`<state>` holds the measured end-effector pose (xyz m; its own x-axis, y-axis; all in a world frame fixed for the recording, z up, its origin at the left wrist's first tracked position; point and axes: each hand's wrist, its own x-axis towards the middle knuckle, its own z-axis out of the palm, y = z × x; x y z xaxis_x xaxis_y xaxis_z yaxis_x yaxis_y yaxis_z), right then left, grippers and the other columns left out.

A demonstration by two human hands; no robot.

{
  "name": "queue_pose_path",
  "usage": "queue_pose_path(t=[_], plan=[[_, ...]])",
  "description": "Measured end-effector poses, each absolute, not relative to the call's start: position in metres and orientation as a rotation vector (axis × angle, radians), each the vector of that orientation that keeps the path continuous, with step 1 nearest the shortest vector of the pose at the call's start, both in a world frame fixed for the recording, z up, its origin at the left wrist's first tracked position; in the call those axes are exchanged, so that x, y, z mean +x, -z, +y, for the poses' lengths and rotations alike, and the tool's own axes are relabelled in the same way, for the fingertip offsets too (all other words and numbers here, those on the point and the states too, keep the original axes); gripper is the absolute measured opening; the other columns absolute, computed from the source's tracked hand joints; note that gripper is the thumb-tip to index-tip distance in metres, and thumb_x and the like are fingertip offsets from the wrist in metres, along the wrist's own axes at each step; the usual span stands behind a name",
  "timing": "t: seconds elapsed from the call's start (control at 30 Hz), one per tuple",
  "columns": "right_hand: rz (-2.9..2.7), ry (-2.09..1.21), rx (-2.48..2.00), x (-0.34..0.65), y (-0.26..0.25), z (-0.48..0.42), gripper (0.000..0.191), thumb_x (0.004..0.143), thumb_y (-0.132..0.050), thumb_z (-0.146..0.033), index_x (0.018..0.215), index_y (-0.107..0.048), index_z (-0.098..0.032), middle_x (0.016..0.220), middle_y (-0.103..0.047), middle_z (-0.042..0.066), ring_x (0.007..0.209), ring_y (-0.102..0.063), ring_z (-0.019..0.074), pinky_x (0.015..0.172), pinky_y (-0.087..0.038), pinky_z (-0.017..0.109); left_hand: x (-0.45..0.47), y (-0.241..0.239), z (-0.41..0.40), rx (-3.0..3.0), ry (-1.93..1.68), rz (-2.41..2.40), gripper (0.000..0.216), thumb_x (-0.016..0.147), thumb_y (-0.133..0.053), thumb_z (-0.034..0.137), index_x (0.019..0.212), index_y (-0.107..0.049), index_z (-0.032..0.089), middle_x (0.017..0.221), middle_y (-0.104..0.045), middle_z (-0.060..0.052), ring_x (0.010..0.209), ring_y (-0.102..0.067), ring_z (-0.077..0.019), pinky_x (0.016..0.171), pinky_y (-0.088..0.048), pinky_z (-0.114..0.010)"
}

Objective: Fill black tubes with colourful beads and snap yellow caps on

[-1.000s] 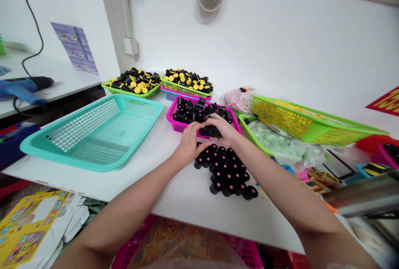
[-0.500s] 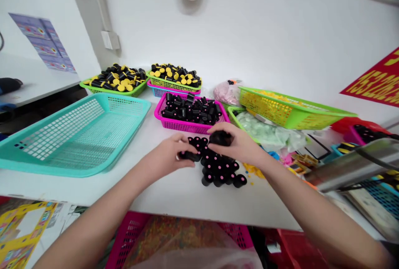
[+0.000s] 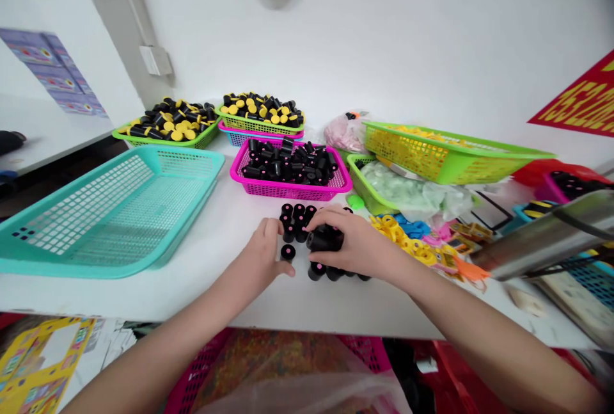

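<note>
My left hand has its thumb and fingers apart beside a small black cylinder with a pink dot on top, standing upright on the white table. My right hand is closed round a black cylinder lying sideways in its grip; whether it holds more than one, I cannot tell. Several more black cylinders with pink dots stand close together behind the hands. Another row of black cylinders is partly hidden under my right hand.
Behind stands a magenta basket full of black cylinders. An open turquoise basket is at left. Green baskets hold black-and-yellow pieces. At right are a tilted green basket, yellow bands and a metal cylinder.
My left hand has let go of a black cylinder, which now stands upright on the table. My right hand has turned and come lower and nearer, still holding black cylinder. The view has shifted slightly.
</note>
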<state>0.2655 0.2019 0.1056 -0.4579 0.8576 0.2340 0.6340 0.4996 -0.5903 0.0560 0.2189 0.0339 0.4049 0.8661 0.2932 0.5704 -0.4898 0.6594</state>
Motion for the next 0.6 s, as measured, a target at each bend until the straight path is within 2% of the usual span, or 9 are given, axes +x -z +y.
queue_pose_path(t=[0.07,0.17,0.27,0.37,0.47,0.6], plan=[[-2.214,-0.653,-1.254,0.264,-0.106,0.198,0.036,0.068,-0.08,-0.03,0.098,-0.062,-0.028,0.103,-0.065,0.001,0.097,-0.06,0.0219,0.085,-0.046,0.036,0.055,-0.05,0.212,2.231,-0.873,1.099,0.06,0.059,-0.086,0.025,0.105,-0.047,0.023,0.104,-0.058,-0.005,0.093,-0.061,-0.0236,0.077,-0.054,-0.039],[-2.137,-0.86,-1.325,0.261,-0.11,0.192,0.035,0.071,-0.078,-0.037,0.099,-0.061,-0.025,0.099,-0.066,0.0,0.09,-0.061,0.019,0.079,-0.046,0.032,0.057,-0.067,0.202,2.159,-0.816,0.934,0.056,0.072,-0.078,0.027,0.118,-0.047,0.025,0.106,-0.062,-0.004,0.088,-0.063,-0.0185,0.078,-0.056,-0.035],[-2.103,-1.0,-1.385,0.259,-0.113,0.189,0.048,0.064,-0.082,-0.045,0.098,-0.058,-0.022,0.096,-0.065,0.0,0.086,-0.059,0.0179,0.073,-0.044,0.03,0.059,-0.069,0.194,2.22,-0.891,0.874,0.033,0.083,-0.066,0.019,0.113,-0.052,0.023,0.101,-0.063,-0.003,0.085,-0.064,-0.0148,0.076,-0.056,-0.03],[-2.123,-1.088,-1.406,0.257,-0.106,0.187,0.055,0.059,-0.084,-0.041,0.102,-0.055,-0.021,0.094,-0.064,0.0,0.085,-0.058,0.0182,0.071,-0.044,0.029,0.059,-0.06,0.186,2.455,-0.958,0.731,0.03,0.087,-0.06,0.016,0.116,-0.053,0.022,0.111,-0.061,-0.007,0.097,-0.063,-0.0164,0.082,-0.056,-0.029],[-2.094,-1.175,-1.409,0.255,-0.097,0.185,0.049,0.064,-0.08,-0.036,0.102,-0.054,-0.021,0.095,-0.064,0.001,0.086,-0.058,0.0184,0.071,-0.044,0.029,0.057,-0.051,0.18,2.669,-0.966,0.666,0.027,0.091,-0.056,0.022,0.118,-0.054,0.02,0.111,-0.062,-0.01,0.101,-0.064,-0.019,0.086,-0.056,-0.03],[-1.884,-1.28,-1.481,0.262,-0.096,0.186,0.039,0.081,-0.062,-0.044,0.11,-0.051,-0.02,0.08,-0.062,0.001,0.068,-0.057,0.0156,0.059,-0.044,0.029,0.046,-0.048,0.181,2.617,-0.949,0.856,0.03,0.091,-0.056,0.027,0.121,-0.055,0.019,0.109,-0.063,-0.01,0.096,-0.065,-0.0195,0.086,-0.055,-0.032]])
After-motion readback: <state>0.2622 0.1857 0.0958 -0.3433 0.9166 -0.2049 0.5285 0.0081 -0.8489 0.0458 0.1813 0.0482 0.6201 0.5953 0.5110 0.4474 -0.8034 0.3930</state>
